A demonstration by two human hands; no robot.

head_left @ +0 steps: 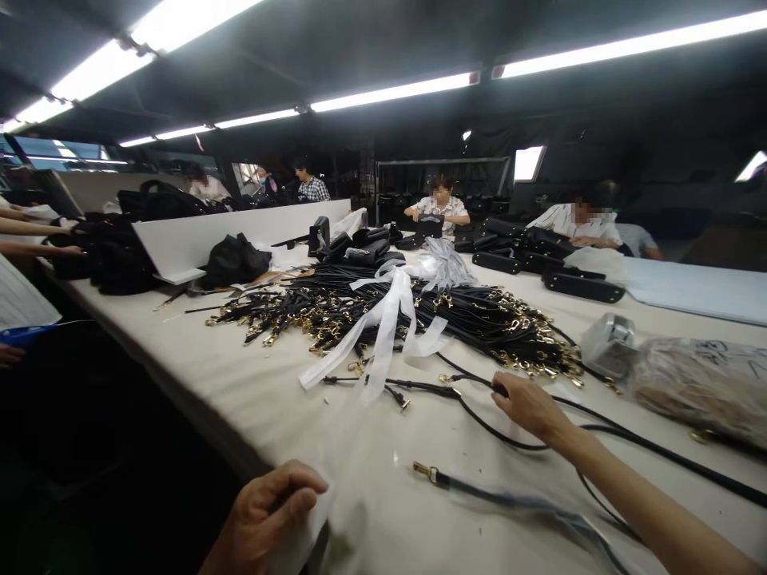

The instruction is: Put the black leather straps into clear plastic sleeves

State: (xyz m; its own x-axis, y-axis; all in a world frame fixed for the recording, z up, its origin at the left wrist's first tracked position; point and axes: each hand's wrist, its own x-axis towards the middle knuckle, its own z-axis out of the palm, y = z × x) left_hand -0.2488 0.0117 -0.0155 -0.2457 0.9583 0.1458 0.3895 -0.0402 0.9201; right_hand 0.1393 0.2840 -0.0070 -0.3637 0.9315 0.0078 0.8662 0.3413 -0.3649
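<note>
My left hand (pixel 267 511) is closed at the table's near edge, thumb against forefinger, on a thin whitish translucent strip (pixel 312 511) that hangs below the fingers. Farther out on the right, my right hand (pixel 530 406) has its fingers curled round a thin black strap (pixel 473 378) lying on the table. Between and to the right of my hands lies another black strap (pixel 509 497), partly wrapped in clear film, with a gold snap hook (pixel 425 471) at its end. Beyond them spreads a big heap of black straps (pixel 341 299) with gold hooks, and white strips (pixel 389 315) drape over it.
Black bags (pixel 371 246) stand behind the heap, near a white divider board (pixel 252 231). At right are a clear plastic-wrapped bundle (pixel 701 387) and a small clear-wrapped block (pixel 610 345). Co-workers sit across the table; another person's arms (pixel 39 230) reach in at left.
</note>
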